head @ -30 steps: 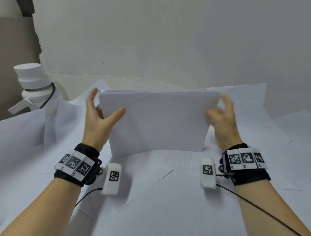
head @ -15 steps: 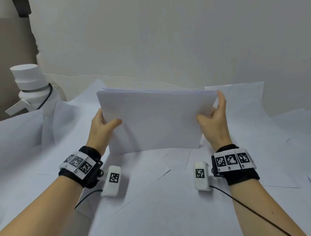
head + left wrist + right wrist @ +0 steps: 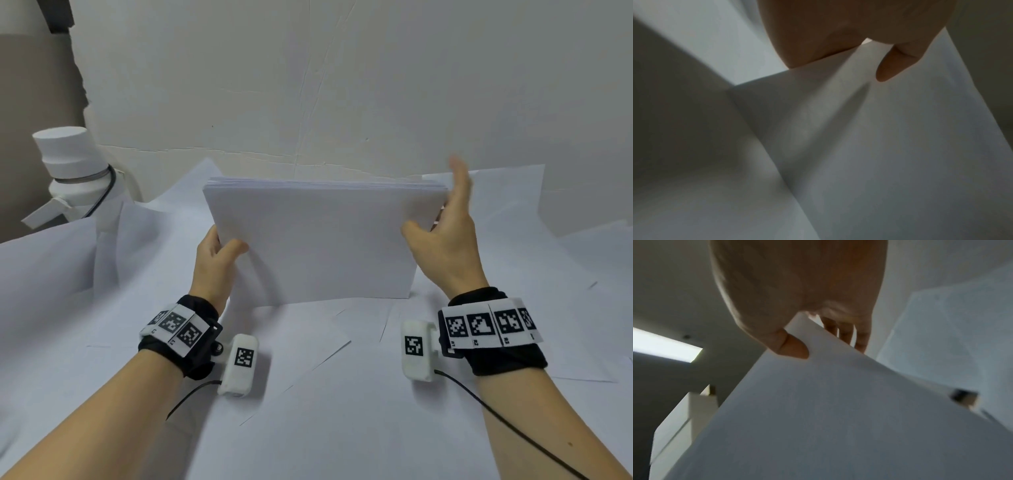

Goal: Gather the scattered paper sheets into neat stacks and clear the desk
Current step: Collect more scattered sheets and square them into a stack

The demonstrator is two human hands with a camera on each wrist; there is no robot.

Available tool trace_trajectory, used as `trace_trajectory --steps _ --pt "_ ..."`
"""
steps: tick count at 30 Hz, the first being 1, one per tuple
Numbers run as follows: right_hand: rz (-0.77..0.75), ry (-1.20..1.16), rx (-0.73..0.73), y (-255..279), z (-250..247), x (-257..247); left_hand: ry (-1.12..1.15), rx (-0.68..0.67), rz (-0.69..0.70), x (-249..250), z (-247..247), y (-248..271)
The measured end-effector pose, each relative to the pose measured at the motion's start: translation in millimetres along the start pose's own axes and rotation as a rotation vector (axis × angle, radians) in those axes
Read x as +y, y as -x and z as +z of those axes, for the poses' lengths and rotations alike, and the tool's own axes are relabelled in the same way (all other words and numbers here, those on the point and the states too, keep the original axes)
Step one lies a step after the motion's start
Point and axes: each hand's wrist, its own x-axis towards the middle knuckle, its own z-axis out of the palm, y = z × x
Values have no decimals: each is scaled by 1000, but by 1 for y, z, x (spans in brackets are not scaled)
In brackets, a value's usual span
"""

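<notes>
A thick stack of white paper [image 3: 308,246] stands upright on its long edge on the sheet-covered desk [image 3: 308,394]. My left hand [image 3: 222,248] grips the stack's left edge low down, thumb on the front face and fingers hidden behind; the left wrist view shows the thumb of my left hand [image 3: 890,68] pressed on the stack [image 3: 879,146]. At the stack's right edge is my right hand [image 3: 442,226], its fingers straight and pointing up, blurred. Its thumb touches the front face. In the right wrist view my right hand [image 3: 797,296] has straight fingers behind the stack [image 3: 838,418].
A white bottle-shaped object [image 3: 72,171] with a black cord stands at the back left. Loose white sheets [image 3: 507,198] overlap all over the desk, some curling up at the back. A paper-covered wall [image 3: 342,85] rises close behind the stack.
My left hand went from open beside the stack to gripping its left edge lower down. My right hand's fingers have straightened and lifted at the right edge. The stack stays upright.
</notes>
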Motion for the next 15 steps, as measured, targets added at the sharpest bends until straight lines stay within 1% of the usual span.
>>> trace_trajectory --steps 1,3,4,5,7,9,12,15 --pt "65 -146 25 -1 1 5 10 0 -20 -1 -1 0" --pt "281 -402 38 -5 4 19 19 0 -64 -3 -2 0" --pt "395 -489 2 -6 6 27 11 -2 -79 -3 -1 0" --pt "469 -528 -57 -7 9 33 -8 -2 -82 -3 0 -1" --pt "507 -447 -157 -6 15 40 -59 -6 -77 -2 1 -1" --pt "499 -337 -153 -4 21 40 -93 -3 -75 -1 2 -1" --pt "526 -307 -122 -3 22 37 -128 15 -89 -1 1 1" --pt "531 -237 -146 2 22 31 -164 9 -91 -1 0 3"
